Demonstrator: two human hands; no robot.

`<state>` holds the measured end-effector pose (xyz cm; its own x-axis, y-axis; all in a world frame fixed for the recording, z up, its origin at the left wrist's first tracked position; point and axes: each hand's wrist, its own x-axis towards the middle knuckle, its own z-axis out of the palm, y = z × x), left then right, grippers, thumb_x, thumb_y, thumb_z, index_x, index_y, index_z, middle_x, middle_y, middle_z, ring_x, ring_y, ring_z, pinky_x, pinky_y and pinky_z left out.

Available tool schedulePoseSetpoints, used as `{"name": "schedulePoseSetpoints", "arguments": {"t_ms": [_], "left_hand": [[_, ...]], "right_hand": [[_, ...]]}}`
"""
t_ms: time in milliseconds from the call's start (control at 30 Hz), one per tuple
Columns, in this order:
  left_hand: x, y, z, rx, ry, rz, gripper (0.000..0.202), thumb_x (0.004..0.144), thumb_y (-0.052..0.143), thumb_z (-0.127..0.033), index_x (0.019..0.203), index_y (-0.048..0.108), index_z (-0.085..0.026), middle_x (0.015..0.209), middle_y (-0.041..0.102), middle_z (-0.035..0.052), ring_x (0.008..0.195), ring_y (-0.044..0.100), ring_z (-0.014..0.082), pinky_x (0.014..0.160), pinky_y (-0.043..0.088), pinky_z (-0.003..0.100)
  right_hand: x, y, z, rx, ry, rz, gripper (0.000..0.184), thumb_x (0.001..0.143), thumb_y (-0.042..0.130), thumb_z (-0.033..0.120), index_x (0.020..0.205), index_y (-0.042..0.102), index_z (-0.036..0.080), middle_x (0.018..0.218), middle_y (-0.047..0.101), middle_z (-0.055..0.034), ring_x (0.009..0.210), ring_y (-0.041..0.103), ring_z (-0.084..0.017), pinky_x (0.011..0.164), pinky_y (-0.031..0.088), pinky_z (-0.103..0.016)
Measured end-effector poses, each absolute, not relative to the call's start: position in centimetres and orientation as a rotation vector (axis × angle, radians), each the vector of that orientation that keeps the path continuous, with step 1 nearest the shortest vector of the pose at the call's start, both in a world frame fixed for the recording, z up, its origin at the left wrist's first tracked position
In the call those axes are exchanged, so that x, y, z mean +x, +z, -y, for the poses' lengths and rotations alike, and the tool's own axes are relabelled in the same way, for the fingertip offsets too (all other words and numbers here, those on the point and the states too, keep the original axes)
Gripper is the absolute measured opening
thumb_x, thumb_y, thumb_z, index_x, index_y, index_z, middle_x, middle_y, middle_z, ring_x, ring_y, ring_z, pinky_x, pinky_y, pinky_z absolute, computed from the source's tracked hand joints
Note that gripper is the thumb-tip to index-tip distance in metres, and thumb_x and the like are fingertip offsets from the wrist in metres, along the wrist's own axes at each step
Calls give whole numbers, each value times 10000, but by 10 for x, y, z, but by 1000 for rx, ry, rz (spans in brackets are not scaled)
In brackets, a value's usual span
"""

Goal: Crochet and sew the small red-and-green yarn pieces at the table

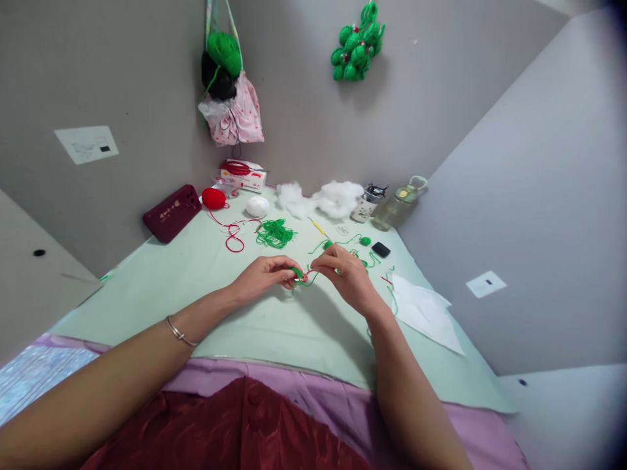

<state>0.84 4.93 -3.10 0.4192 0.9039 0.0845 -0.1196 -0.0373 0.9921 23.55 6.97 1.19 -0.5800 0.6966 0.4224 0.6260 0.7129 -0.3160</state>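
Observation:
My left hand [267, 274] pinches a small green crochet piece [296, 274] just above the pale green table [161, 287]. My right hand [343, 271] is closed in a pinch right beside it, fingers on green yarn [313, 279] that trails from the piece. What else the right fingers hold is too small to make out. A silver bangle [179, 331] sits on my left wrist.
Behind the hands lie a green yarn tangle [275, 233], red yarn ball [213, 198], white ball [257, 205], white stuffing [337, 198], a crochet hook [318, 226], two bottles [399, 202], a dark red phone [171, 212] and white paper [424, 310]. Green crochet pieces [357, 46] hang on the wall.

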Motion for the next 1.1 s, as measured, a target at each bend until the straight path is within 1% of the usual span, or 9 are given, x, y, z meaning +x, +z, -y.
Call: {"name": "schedulePoseSetpoints", "arguments": {"t_ms": [267,467,667,867,1000,1100], "left_hand": [[9,-31,-49,1384,956,-759,246,849,670,-345,985,707,-144,992,737,79,791,655,157,804,523,318],[11,-29,-49,1310,1008,-777,254,807,720,-348,927,641,-138,889,714,57,741,652,149,756,526,310],[10,-28,-48,1335,993,-788,242,836,686,-352,933,646,-134,877,692,44,761,639,143,763,515,295],[9,-28,-49,1366,970,-775,235,851,665,-362,937,657,-144,885,694,41,769,631,146,764,511,292],[7,-28,-48,1372,958,-749,229,863,657,-361,948,660,-148,898,704,45,774,635,147,774,507,296],[6,-27,-48,1340,962,-717,237,859,668,-365,956,658,-149,905,712,49,790,642,150,789,498,299]], "right_hand": [[228,13,-65,-996,275,2414,185,963,562,231,891,731,251,866,563,-29,815,567,-152,715,431,-280],[230,13,-66,-996,227,2416,201,972,544,260,900,731,257,875,580,-37,810,568,-160,713,433,-287],[231,14,-66,-989,206,2426,201,972,545,255,900,733,255,886,590,-42,815,574,-162,718,430,-284],[227,14,-64,-958,313,2411,193,964,559,238,880,732,251,857,575,-32,811,574,-157,724,439,-282],[224,11,-64,-962,356,2400,184,965,557,246,902,730,254,859,586,-32,814,574,-158,728,441,-282],[223,7,-66,-985,378,2352,156,948,583,241,890,727,244,823,591,-24,771,573,-153,700,433,-276]]}}
